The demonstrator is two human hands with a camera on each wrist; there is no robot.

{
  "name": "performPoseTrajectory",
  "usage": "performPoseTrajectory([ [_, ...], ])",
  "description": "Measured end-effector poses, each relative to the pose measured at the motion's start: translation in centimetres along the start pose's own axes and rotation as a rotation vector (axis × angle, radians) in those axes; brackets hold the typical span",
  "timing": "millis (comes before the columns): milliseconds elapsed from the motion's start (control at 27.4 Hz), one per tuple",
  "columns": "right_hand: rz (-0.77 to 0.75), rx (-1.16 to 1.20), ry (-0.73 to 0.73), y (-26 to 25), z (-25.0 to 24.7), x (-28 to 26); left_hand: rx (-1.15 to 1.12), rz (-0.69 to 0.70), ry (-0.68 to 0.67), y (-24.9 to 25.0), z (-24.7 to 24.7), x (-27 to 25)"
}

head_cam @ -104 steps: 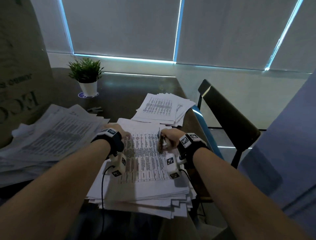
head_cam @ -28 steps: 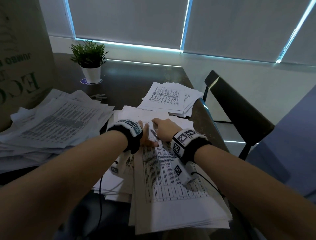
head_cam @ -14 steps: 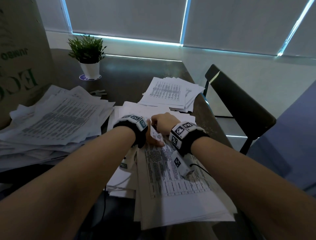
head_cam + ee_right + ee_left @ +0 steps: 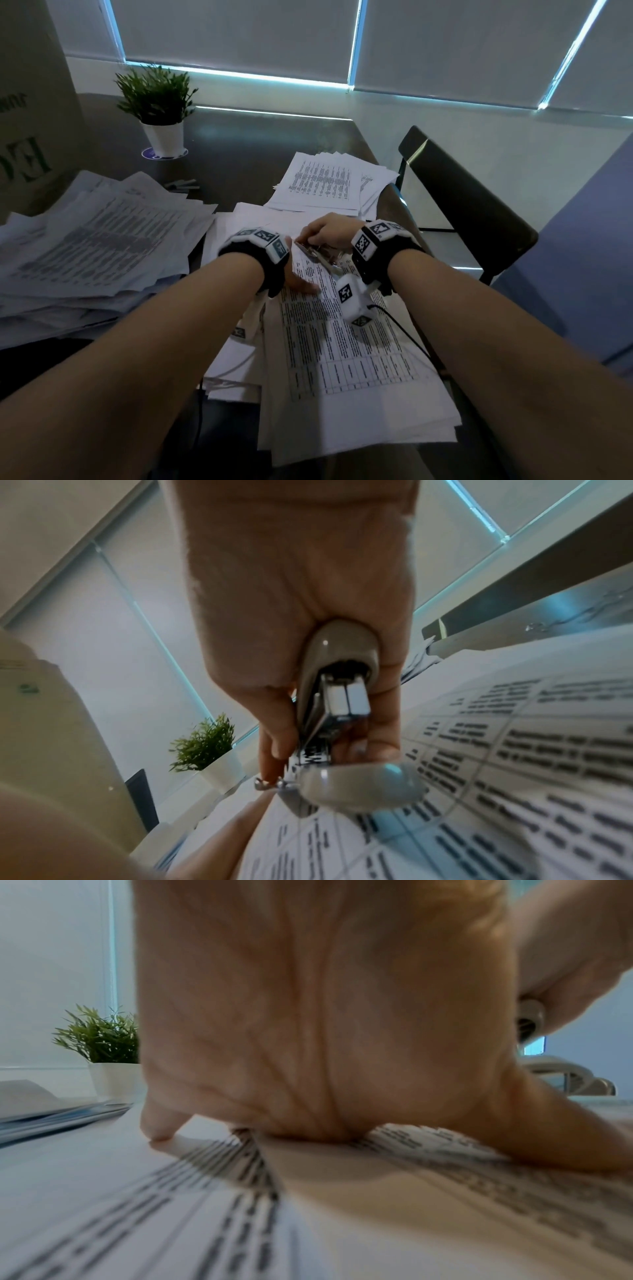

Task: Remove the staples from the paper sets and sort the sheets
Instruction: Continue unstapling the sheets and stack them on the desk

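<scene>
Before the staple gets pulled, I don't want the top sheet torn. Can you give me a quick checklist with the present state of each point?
1. Left hand presses flat on the paper set: ok.
2. Right hand grips the staple remover: ok.
3. Remover tip is at the set's top corner: ok.
4. Tip is under the staple: cannot tell, staple not visible.
5. Sorted stack beyond the hands lies free to take sheets: ok.

Your central paper stack [image 4: 342,342] lies on the bench [image 4: 246,144] directly before you. Left of the stack: a loose heap of sheets [image 4: 96,246]. Behind the stack: a smaller pile [image 4: 325,181]. Behind it to the left: a potted plant [image 4: 161,113]. Right of it: a chair [image 4: 462,212].
</scene>
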State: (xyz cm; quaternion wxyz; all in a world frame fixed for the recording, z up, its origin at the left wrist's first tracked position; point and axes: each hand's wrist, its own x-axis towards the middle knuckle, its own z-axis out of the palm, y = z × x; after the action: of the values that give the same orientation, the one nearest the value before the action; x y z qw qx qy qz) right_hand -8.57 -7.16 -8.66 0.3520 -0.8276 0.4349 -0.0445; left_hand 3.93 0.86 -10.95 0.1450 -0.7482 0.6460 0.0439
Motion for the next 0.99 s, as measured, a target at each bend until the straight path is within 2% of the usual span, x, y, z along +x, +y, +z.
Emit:
performPoseTrajectory([
  [366,0.013,0.180,-0.039,0.9,-0.9,-0.4,-0.002,-0.042,-0.041,0.3,-0.8,-0.3],
  [512,0.057,0.398,-0.013,2.0,-0.9,-1.3,0.020,-0.038,-0.087,0.3,-1.2,-0.9],
  [658,0.044,0.372,0.060,2.0,-0.2,-0.9,-0.041,-0.077,-0.069,0.4,-0.7,-0.6],
  [768,0.063,0.252,0.084,1.7,-0.5,-1.7,-0.073,-0.094,-0.098,0.5,-0.9,-1.4],
  [877,0.116,-0.118,0.129,2.9,-2.2,-3.3,-0.074,-0.091,-0.153,1.0,-1.6,-2.0],
  [987,0.267,-0.458,0.168,5.4,-3.7,-5.4,-0.049,-0.025,-0.227,1.2,-1.2,-0.7],
])
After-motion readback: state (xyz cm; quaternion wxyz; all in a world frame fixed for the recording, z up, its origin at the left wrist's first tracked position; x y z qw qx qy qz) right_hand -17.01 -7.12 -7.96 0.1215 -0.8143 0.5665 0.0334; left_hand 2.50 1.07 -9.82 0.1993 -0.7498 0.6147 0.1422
